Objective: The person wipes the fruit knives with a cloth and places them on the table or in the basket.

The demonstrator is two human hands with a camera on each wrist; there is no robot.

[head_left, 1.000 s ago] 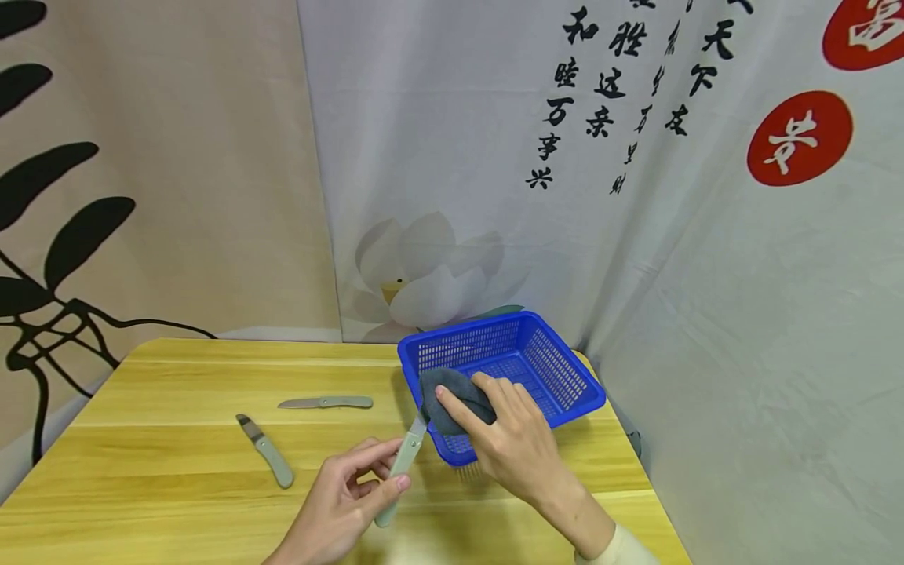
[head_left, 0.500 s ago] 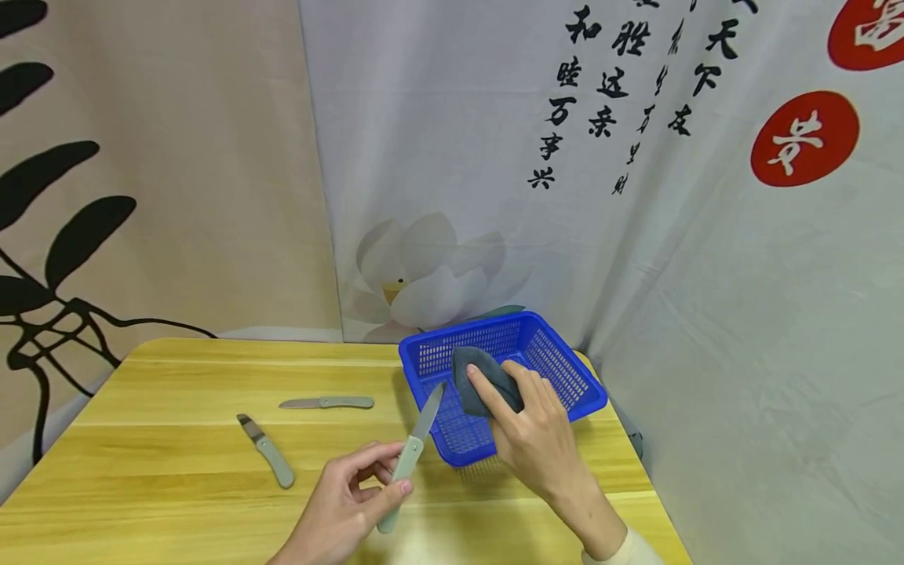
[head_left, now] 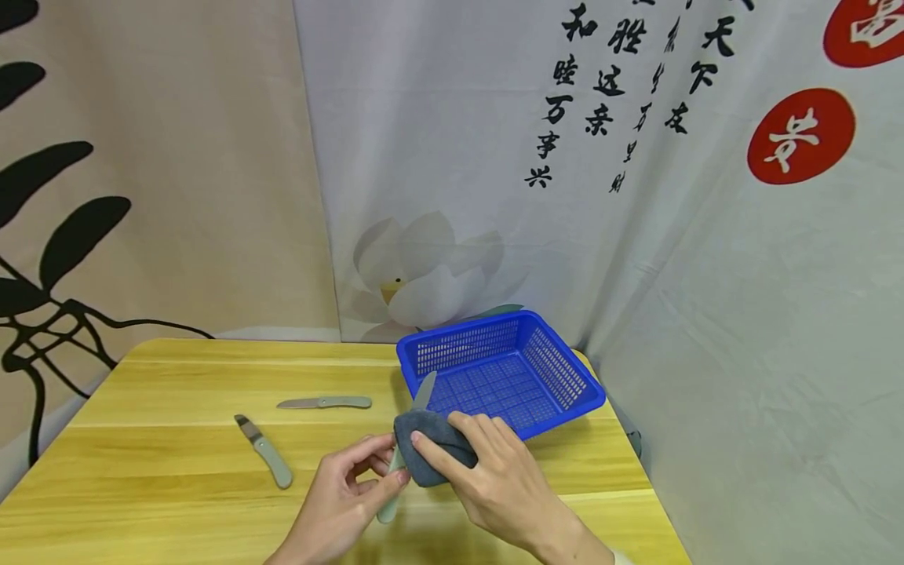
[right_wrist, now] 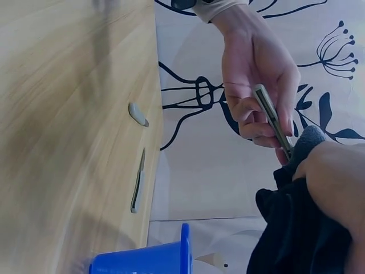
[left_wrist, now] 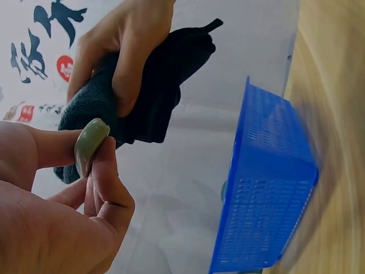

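Note:
Between thumb and fingers, my left hand (head_left: pixel 335 494) pinches a folding knife (head_left: pixel 388 510) by its pale green handle, blade out and pointing up and away. My right hand (head_left: pixel 504 482) grips a folded dark grey cloth (head_left: pixel 432 449), which lies against the knife where blade and handle meet. Beyond the cloth the blade's tip shows; the middle of the knife is hidden. In the left wrist view the butt of the handle (left_wrist: pixel 91 142) faces the camera. On the table to the left lie two similar knives, one crosswise (head_left: pixel 332 402), one slanted (head_left: pixel 264 455).
A blue plastic basket (head_left: pixel 466 353) with slotted walls stands at the table's right rear, just beyond the hands. The wooden table (head_left: pixel 162 502) ends at printed fabric (head_left: pixel 452 141) behind and on the right.
The cloth in my right hand moved from the outer blade, off it to the right, then back down-left onto the knife near the handle. My left hand kept its hold, almost still.

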